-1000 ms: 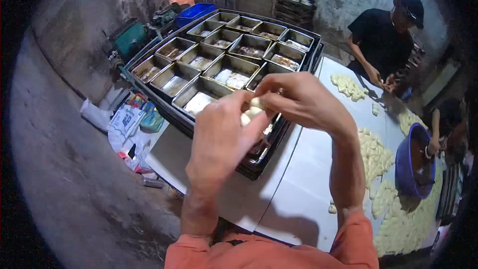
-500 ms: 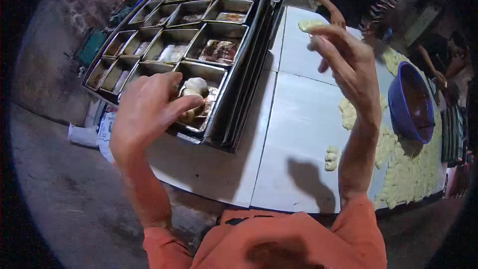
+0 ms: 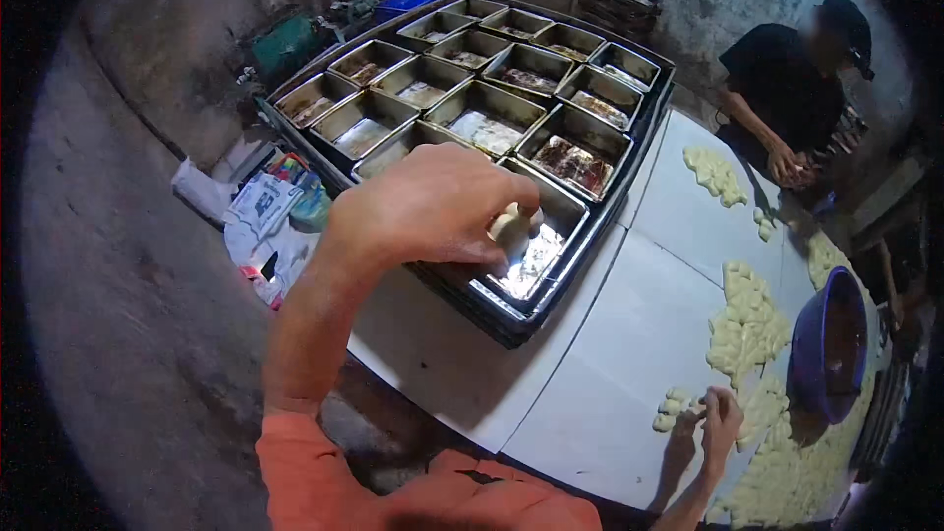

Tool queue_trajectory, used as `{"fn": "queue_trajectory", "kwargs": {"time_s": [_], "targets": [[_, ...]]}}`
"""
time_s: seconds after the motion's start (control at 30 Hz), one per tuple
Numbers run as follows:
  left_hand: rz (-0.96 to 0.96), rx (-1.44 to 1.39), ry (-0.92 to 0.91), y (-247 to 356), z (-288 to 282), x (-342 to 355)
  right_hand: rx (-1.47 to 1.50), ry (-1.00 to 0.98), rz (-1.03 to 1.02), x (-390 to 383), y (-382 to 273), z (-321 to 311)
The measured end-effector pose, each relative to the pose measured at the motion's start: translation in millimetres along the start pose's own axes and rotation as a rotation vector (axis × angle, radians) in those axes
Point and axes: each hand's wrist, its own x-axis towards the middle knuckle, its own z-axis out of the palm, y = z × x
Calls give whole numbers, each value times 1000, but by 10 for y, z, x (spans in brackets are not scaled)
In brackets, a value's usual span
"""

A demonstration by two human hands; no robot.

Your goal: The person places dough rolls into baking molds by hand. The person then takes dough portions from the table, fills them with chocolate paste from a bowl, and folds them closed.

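Note:
My left hand [image 3: 433, 202] reaches over the nearest baking tin [image 3: 560, 206] of a large set of joined rectangular tins. Its fingers and thumb curl round a pale dough piece [image 3: 511, 231] at that tin; part of the dough is hidden behind the fingers. Low on the right, my right hand [image 3: 723, 423] is at the white table, thumb and fingertips pinched at the end of a short row of dough pieces [image 3: 675, 408]. The tins have dark, worn bottoms.
A purple basin [image 3: 828, 349] stands among many dough pieces [image 3: 749, 324] on the right of the white table [image 3: 600, 364]. Across the table a person in dark clothes [image 3: 787, 88] works with their hands near more dough [image 3: 715, 175]. Plastic bags [image 3: 265, 206] lie left of the tins.
My right hand has come down from the air to the small dough row on the table. My left hand stays at the near tin with dough. The view has shifted, showing more of the far wall.

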Motion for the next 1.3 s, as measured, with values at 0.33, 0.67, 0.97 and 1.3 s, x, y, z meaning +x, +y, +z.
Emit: {"fn": "queue_trajectory", "kwargs": {"time_s": [0.33, 0.67, 0.97, 1.3], "targets": [[327, -43, 145, -445, 51, 96, -296, -187, -1076, -268, -3340, 936], [421, -103, 193, -489, 123, 147, -607, -523, -1122, -235, -3772, 1431], [517, -317, 153, -558, -4, 134, -238, -522, -1103, 232, -3827, 1342], [480, -154, 128, -576, -48, 197, -805, -616, -1182, 176, -4044, 1582]]}}
